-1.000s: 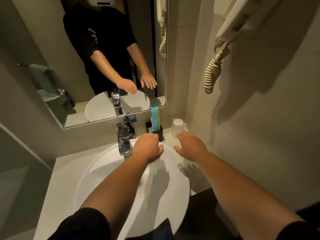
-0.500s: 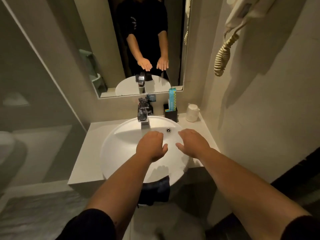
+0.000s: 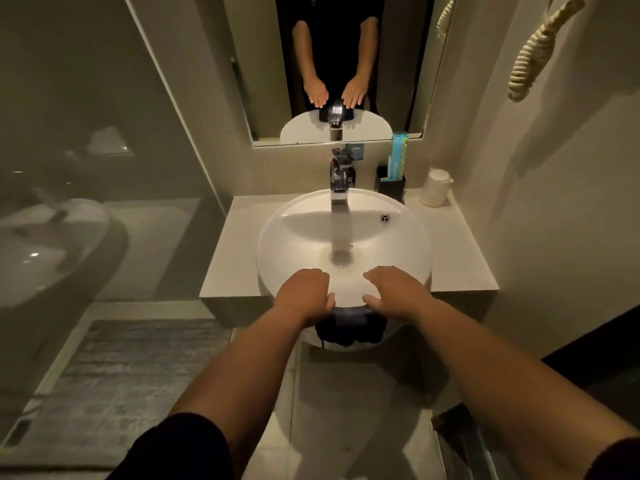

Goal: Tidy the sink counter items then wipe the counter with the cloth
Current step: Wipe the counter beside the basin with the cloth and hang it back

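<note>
A round white sink (image 3: 301, 244) sits in a pale counter (image 3: 235, 251). A dark cloth (image 3: 349, 329) hangs over the sink's front rim. My left hand (image 3: 304, 294) and my right hand (image 3: 398, 292) hover palm down over the front rim, just above the cloth, fingers loosely curled and holding nothing. At the back right of the counter stand a black holder (image 3: 393, 188) with a teal box (image 3: 398, 157) in it and a white upside-down cup (image 3: 434, 187).
A chrome tap (image 3: 341, 178) rises behind the basin under a mirror (image 3: 346, 64). A coiled cord (image 3: 533, 53) hangs on the right wall. A glass partition (image 3: 86, 168) stands at left, with a grey mat (image 3: 131, 372) on the floor.
Both hands have drawn back from the rear of the sink to its front rim. My head has pulled back and the view now shows the whole counter and the floor.
</note>
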`<move>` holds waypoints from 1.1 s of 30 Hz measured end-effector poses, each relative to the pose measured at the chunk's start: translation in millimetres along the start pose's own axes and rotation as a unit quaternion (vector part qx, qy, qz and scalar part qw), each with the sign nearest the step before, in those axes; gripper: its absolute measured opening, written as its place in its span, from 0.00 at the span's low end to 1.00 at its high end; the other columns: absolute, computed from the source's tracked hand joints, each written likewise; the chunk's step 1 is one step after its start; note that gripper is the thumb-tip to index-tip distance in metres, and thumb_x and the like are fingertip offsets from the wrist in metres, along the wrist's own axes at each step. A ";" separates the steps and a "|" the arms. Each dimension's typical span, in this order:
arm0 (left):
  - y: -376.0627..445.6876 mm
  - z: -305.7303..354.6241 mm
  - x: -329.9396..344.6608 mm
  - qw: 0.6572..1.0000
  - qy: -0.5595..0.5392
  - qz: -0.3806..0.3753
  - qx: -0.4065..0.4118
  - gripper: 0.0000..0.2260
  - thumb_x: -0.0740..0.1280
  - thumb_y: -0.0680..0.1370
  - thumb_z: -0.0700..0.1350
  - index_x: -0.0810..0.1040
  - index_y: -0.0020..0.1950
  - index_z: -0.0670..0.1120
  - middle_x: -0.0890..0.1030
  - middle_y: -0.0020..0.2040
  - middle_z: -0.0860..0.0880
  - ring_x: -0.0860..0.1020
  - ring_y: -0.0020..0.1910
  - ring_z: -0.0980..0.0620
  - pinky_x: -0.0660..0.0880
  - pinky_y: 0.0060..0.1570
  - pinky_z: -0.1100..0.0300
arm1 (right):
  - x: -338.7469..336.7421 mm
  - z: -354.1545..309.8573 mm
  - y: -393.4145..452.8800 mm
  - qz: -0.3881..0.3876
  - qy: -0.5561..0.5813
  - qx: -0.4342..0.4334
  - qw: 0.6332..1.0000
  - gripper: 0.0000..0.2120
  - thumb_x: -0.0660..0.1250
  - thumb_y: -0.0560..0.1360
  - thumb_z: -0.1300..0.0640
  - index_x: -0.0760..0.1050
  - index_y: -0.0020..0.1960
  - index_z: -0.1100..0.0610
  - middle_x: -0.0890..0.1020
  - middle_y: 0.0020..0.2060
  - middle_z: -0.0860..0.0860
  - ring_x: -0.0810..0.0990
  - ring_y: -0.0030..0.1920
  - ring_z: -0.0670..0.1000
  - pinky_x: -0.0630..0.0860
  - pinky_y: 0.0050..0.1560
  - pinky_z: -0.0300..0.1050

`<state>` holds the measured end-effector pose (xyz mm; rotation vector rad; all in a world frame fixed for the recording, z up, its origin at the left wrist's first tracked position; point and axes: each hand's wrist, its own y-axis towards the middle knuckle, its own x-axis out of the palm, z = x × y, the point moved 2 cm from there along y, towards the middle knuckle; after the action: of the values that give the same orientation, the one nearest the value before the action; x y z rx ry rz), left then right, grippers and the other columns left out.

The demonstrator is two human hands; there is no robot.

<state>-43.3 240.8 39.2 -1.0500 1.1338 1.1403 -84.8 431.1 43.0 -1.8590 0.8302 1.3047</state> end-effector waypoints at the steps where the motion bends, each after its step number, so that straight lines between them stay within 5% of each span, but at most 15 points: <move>1: -5.7 0.3 5.5 1.000 -0.010 -0.010 0.012 0.14 0.60 0.77 0.54 0.74 0.55 0.46 0.78 0.52 0.46 0.75 0.49 0.48 0.73 0.50 0.54 | 8.3 -3.8 -3.4 -0.004 0.001 -0.003 1.000 0.27 0.62 0.77 0.43 0.66 0.72 0.53 0.72 0.70 0.52 0.70 0.68 0.54 0.65 0.69 0.49; 7: -31.6 22.2 34.6 0.996 -0.027 -0.039 0.081 0.14 0.64 0.74 0.56 0.75 0.52 0.48 0.79 0.48 0.47 0.75 0.45 0.48 0.74 0.46 0.54 | 38.5 -15.1 -26.1 -0.017 -0.004 -0.037 0.999 0.15 0.63 0.72 0.42 0.75 0.54 0.50 0.82 0.50 0.51 0.76 0.46 0.49 0.73 0.56 0.48; 16: -20.7 34.6 63.5 0.999 -0.003 -0.008 0.048 0.13 0.71 0.72 0.51 0.74 0.52 0.48 0.80 0.48 0.48 0.77 0.44 0.49 0.76 0.46 0.54 | 65.1 -7.7 -26.4 0.057 -0.061 -0.019 0.996 0.13 0.70 0.73 0.49 0.74 0.56 0.49 0.81 0.53 0.51 0.77 0.52 0.52 0.68 0.61 0.51; 24: -22.3 28.9 53.4 0.997 0.048 -0.018 0.063 0.09 0.69 0.75 0.49 0.76 0.52 0.48 0.79 0.46 0.47 0.77 0.42 0.48 0.77 0.43 0.52 | 55.1 -7.4 -21.1 0.081 -0.086 -0.043 0.992 0.06 0.67 0.75 0.52 0.79 0.51 0.49 0.83 0.43 0.50 0.75 0.38 0.51 0.69 0.46 0.44; 33: -34.2 10.0 0.3 1.000 0.024 -0.001 0.004 0.07 0.67 0.77 0.45 0.72 0.52 0.46 0.78 0.48 0.45 0.75 0.44 0.47 0.73 0.43 0.54 | 4.2 -38.5 0.1 0.099 -0.068 -0.108 0.987 0.08 0.63 0.75 0.53 0.80 0.48 0.51 0.84 0.40 0.51 0.80 0.38 0.53 0.74 0.40 0.46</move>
<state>-8.2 246.5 41.6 -1.0775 1.1745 1.1138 -64.5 398.5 48.2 -1.8610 0.8465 1.6846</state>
